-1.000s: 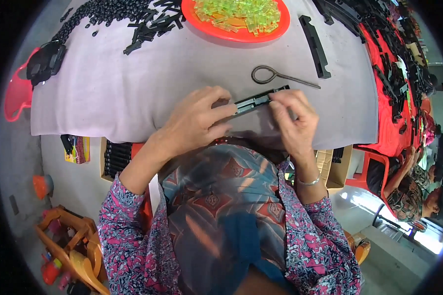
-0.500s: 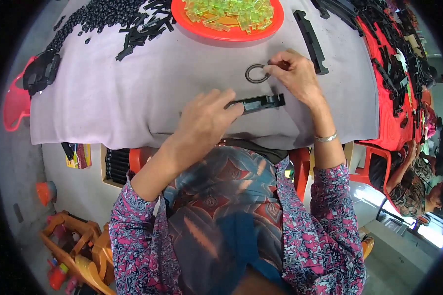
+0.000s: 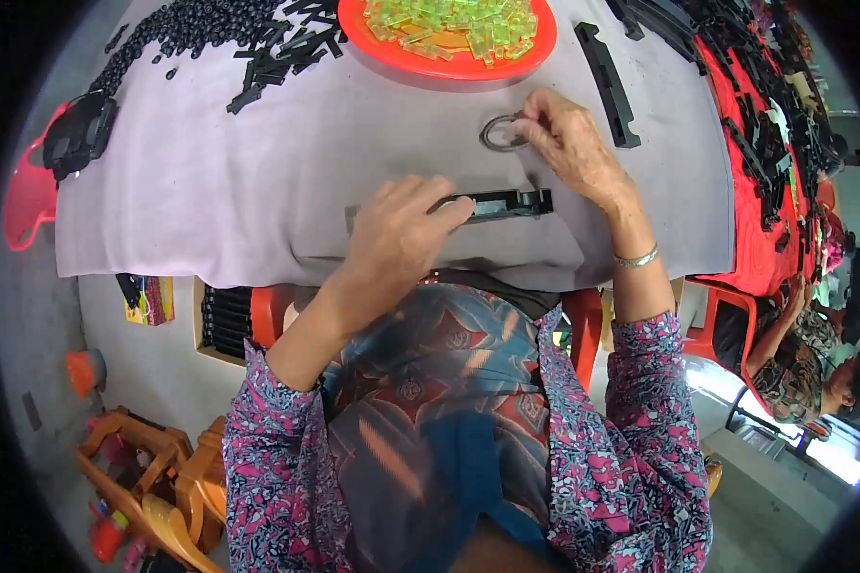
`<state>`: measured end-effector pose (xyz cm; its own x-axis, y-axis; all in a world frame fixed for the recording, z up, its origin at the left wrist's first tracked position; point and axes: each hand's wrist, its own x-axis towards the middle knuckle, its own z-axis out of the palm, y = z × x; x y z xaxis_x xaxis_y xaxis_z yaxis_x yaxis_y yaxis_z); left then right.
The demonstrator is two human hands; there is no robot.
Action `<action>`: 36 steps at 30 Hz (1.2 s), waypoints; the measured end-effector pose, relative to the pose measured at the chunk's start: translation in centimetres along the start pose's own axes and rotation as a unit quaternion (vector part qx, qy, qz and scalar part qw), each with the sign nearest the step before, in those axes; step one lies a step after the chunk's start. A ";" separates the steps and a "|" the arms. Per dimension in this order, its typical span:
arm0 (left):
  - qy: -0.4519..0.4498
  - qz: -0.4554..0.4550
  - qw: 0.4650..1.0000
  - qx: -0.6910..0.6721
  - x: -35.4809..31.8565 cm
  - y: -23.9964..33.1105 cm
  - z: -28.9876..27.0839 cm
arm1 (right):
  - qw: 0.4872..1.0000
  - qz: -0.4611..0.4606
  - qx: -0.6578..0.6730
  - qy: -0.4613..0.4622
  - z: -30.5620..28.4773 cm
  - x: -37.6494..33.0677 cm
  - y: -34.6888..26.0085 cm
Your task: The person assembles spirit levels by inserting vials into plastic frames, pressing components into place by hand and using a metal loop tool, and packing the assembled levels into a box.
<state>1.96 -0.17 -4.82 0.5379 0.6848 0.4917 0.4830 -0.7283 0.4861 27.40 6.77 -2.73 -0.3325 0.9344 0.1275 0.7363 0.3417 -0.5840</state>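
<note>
My left hand [image 3: 406, 220] is closed on one end of a long, narrow black plastic piece [image 3: 506, 204] with an open channel along it. The piece's free end points to the right, and my fingers cover its left part. Up and to the right of it, my right hand [image 3: 575, 148] pinches the right edge of a dark ring [image 3: 487, 133] between thumb and fingers. The ring is tilted and close above the cloth; whether it touches the cloth I cannot tell.
A red dish [image 3: 449, 72] of yellow-green translucent pieces stands at the far middle. Small round black parts [image 3: 177, 29] and black strips [image 3: 291, 57] lie at the far left. A long black bar [image 3: 607, 86] lies at right. A person [image 3: 803, 358] sits beyond the red-covered table [image 3: 750, 258].
My right hand has moved slightly away from me with the ring, which now looks more tilted. My left hand has stayed on the black piece, which has turned a little.
</note>
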 end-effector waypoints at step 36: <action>0.024 0.011 1.000 0.010 -0.3 0.0 0.8 | 0.761 -0.059 0.639 0.094 1.2 -0.1 -9.7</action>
<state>2.32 -0.40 -5.61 0.5146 0.6685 0.5368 0.4860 -0.7433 0.4597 19.60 3.27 1.97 -0.1732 0.9437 0.2819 -0.5068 0.1600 -0.8471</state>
